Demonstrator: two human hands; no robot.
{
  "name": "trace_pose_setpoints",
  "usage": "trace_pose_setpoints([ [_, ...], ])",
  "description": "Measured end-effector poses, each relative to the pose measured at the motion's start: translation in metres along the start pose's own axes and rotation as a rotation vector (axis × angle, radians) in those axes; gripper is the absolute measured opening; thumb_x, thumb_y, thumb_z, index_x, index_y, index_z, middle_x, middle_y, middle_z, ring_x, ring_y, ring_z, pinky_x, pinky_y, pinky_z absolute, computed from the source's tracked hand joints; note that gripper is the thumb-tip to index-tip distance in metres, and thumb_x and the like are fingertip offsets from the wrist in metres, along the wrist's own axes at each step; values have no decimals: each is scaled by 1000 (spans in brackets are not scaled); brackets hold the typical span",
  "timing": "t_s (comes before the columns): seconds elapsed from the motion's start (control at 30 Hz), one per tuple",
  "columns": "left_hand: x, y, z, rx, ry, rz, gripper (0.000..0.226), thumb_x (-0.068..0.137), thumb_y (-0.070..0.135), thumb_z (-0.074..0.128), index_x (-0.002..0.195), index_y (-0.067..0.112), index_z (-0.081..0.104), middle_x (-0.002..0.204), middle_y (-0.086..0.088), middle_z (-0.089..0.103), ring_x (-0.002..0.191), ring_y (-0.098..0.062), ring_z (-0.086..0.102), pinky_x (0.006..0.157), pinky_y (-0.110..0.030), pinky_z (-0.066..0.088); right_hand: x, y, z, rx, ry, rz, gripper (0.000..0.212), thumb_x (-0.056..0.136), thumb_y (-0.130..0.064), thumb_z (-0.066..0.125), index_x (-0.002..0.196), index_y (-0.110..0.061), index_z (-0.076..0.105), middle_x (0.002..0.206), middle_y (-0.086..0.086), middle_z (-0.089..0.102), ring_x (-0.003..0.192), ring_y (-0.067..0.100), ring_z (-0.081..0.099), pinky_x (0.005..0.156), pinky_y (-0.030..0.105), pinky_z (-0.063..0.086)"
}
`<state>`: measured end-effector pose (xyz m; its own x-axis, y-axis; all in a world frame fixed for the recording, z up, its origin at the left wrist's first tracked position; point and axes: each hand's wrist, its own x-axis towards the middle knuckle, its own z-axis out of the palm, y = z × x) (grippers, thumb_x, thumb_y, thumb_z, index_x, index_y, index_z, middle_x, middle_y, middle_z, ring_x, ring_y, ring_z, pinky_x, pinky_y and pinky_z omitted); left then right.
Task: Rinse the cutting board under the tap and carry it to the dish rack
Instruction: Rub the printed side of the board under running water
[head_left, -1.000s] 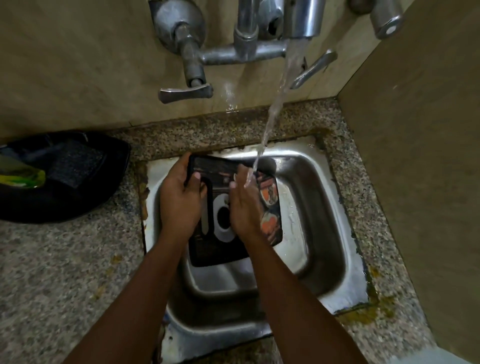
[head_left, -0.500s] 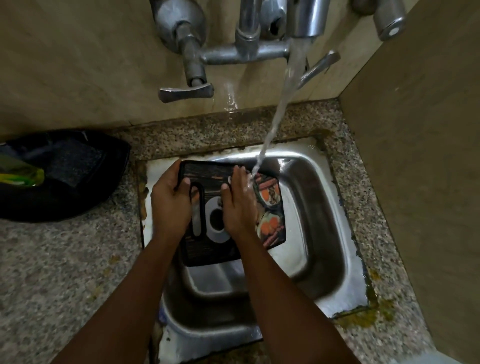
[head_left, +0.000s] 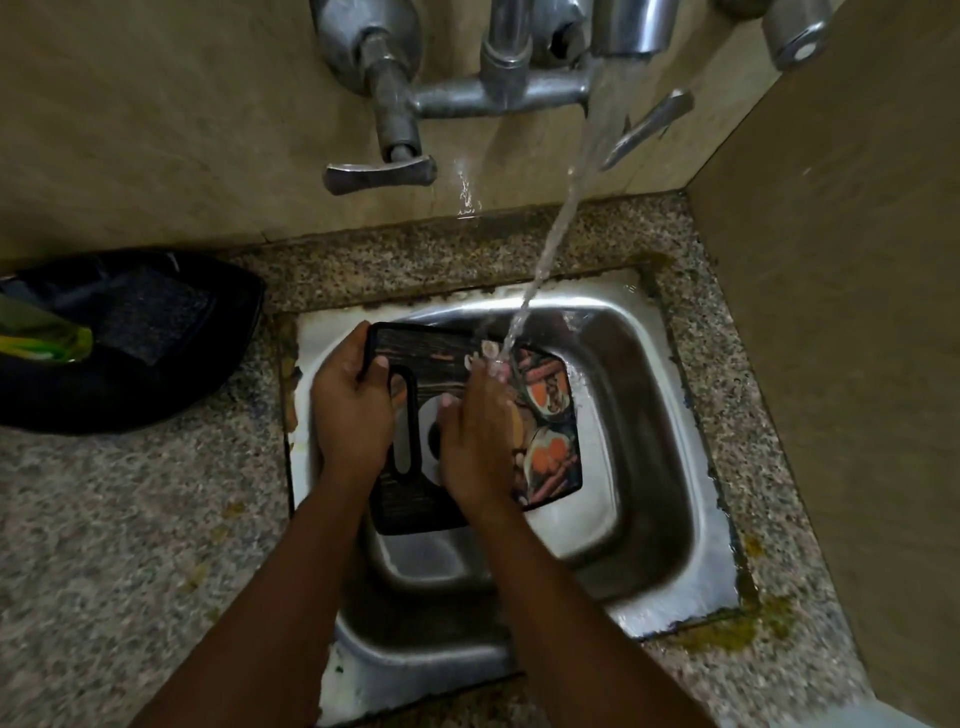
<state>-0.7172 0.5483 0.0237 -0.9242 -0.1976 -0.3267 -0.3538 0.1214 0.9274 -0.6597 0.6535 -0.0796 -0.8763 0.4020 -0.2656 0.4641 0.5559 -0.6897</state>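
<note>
A dark cutting board (head_left: 431, 353) with a slot handle and printed food pictures is held over the steel sink (head_left: 649, 415). My left hand (head_left: 350, 415) grips its left edge by the handle. My right hand (head_left: 475, 441) lies flat on the board's face, fingers spread, covering its middle. A stream of water (head_left: 556, 228) falls from the tap spout (head_left: 628, 26) onto my right fingertips and the board's upper part. No dish rack is in view.
Tap levers (head_left: 379, 174) and pipework stick out from the tiled wall above the sink. A black bag (head_left: 135, 338) with a green item lies on the granite counter (head_left: 130, 519) at left. A wall panel (head_left: 831, 364) closes the right side.
The board and both hands have shifted slightly toward the near side of the sink. My right hand has slid over the board's face, and the water now hits its fingertips.
</note>
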Motion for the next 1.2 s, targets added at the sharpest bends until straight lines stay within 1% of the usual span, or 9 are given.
trace_pose_setpoints([
  [0.1,-2,-2,2,24,-6,49,36,104,-6,46,135,1,61,118,-4,67,80,22,64,66,-2,50,-5,-3,-4,-12,-82,-85,65,109,-52,24,165,-30,0,175,-2,-1,161,14,-8,129,39,-3],
  [0.2,2,-4,1,12,-16,48,35,104,-5,46,134,3,63,114,-2,68,88,9,70,70,-9,56,4,5,-4,-48,-70,-66,67,107,-58,20,165,-34,-3,175,-3,-1,161,15,-9,129,42,-4],
  [0.27,7,-9,-3,58,-8,64,35,103,-2,49,127,15,69,109,6,72,97,-1,70,81,-20,61,2,3,0,-62,-71,-51,66,106,-59,18,164,-36,-4,175,-4,-1,161,14,-10,129,44,-4],
  [0.37,11,-13,-8,119,-27,63,55,102,-1,50,100,51,68,91,25,72,89,7,68,84,-23,58,1,2,8,-41,-29,-56,68,105,-60,21,165,-34,-1,175,-2,1,161,16,-6,130,43,1],
  [0.47,15,-28,-12,98,-19,11,62,101,4,51,94,63,69,94,32,74,100,-14,72,94,-43,59,22,16,6,84,79,146,76,106,-58,31,165,-20,4,175,7,0,161,25,5,129,46,8],
  [0.63,21,-62,-25,54,4,-26,40,94,21,52,130,30,68,121,2,76,111,-28,73,96,-57,58,41,42,6,-54,8,261,77,107,-58,25,165,-13,4,174,12,2,161,27,0,130,47,3],
  [0.83,18,-53,-18,-12,26,-19,39,98,9,50,122,31,72,117,-3,77,105,-29,74,90,-58,61,40,71,-15,-238,-63,91,73,105,-63,22,165,-27,3,175,3,4,160,24,5,125,54,8],
  [1.03,19,-41,-9,-85,29,-31,56,103,1,47,95,50,76,102,6,76,96,-24,73,85,-48,64,29,120,-19,-147,55,400,79,102,-60,21,165,-13,9,173,18,8,160,35,10,127,52,11],
  [1.2,30,-48,-10,-76,49,-30,34,105,4,49,134,10,65,119,-10,73,99,-25,74,74,-30,65,-22,68,9,-122,37,125,84,101,-66,20,165,-15,7,174,10,5,161,28,1,128,43,0],
])
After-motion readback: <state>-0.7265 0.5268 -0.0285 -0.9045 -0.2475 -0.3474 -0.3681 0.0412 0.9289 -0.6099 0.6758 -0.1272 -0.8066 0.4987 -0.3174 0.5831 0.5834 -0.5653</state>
